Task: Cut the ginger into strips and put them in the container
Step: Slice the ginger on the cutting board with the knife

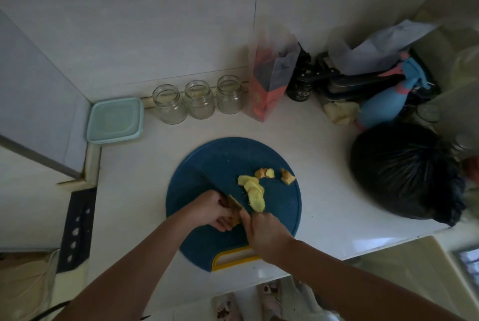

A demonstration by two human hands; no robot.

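Near the round blue cutting board's [207, 165] front edge, left hand [216, 210] is pinching yellow ginger [235, 221], right hand [267, 234] gripping a small knife [234, 203].

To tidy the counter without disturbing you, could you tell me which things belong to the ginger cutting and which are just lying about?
In use: cutting board, knife in the right hand, ginger piece in the left hand, ginger slices, offcuts, lidded box (probably the container).

Lying about: glass jars, patterned bag, dark bottle, spray bottle, black bag.
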